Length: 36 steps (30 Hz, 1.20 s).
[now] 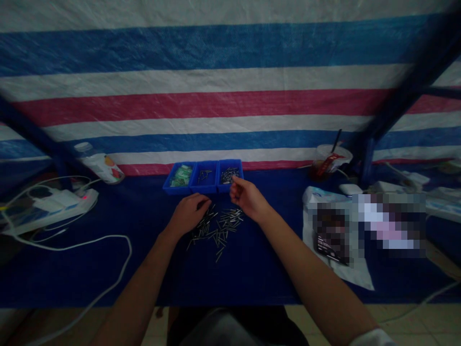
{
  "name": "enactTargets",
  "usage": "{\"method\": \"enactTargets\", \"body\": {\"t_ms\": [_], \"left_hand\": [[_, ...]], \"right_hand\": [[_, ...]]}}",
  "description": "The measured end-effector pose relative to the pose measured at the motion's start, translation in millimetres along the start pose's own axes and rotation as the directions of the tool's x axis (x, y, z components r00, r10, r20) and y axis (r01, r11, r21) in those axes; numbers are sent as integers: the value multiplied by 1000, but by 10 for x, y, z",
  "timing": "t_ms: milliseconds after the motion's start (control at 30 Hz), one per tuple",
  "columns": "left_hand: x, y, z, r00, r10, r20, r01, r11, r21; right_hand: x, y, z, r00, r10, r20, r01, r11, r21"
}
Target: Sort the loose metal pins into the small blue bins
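Observation:
A loose pile of thin metal pins (224,228) lies on the blue table in front of me. My left hand (189,213) rests at the pile's upper left edge, thumb and fingers drawn together; whatever they hold is hidden. Just in front of the right-hand blue bin (240,181), my right hand (249,196) has its fingers curled and pinched, and I cannot make out what is in them. That bin contains many small metal pieces (227,175). A few pins lie in the middle bin (202,184), while the left bin (167,188) contains green-and-clear packets (181,176).
A power strip (77,205) with white cables and a leaning bottle (103,166) are at left. To the right are a cup with a straw (326,161), a plastic bag (355,275) and more white plugs (391,188). Striped sheeting (230,103) hangs behind the table.

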<state>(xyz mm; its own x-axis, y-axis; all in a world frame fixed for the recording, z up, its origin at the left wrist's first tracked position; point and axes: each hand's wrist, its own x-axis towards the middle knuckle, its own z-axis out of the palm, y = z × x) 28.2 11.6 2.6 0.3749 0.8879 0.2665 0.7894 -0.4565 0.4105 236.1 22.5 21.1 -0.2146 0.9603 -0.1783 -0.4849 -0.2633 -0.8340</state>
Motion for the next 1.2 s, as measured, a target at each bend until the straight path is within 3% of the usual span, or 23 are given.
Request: {"method": "enactTargets", "body": {"t_ms": [167, 267, 400, 633, 833, 1067, 1133, 1200], "left_hand": [[-2, -10, 3, 1000, -8, -6, 7, 1000, -27], [0, -13, -1, 1000, -11, -6, 11, 1000, -28], [5, -4, -11, 1000, -10, 9, 11, 1000, -28], [1, 6, -18, 1000, -7, 7, 7, 1000, -23], [4, 7, -21, 1000, -13, 27, 14, 999, -32], [-6, 11, -21, 999, -26, 25, 27, 999, -26], [-7, 3, -29, 1000, -15, 15, 15, 999, -32], [-13, 48, -60, 998, 30, -50, -33, 998, -53]], "right_hand": [[0, -59, -22, 998, 44, 54, -50, 992, 113], [9, -62, -19, 998, 45, -32, -41, 991, 124], [34, -30, -20, 984, 25, -176, -19, 999, 37], [62, 45, -72, 961, -93, -261, 55, 988, -147], [0, 17, -9, 977, -126, -173, 58, 933, -354], [64, 67, -9, 969, -187, -163, 84, 866, -493], [100, 106, -45, 965, -221, -140, 99, 804, -587], [109, 141, -69, 961, -265, -75, 134, 688, -714]]}}
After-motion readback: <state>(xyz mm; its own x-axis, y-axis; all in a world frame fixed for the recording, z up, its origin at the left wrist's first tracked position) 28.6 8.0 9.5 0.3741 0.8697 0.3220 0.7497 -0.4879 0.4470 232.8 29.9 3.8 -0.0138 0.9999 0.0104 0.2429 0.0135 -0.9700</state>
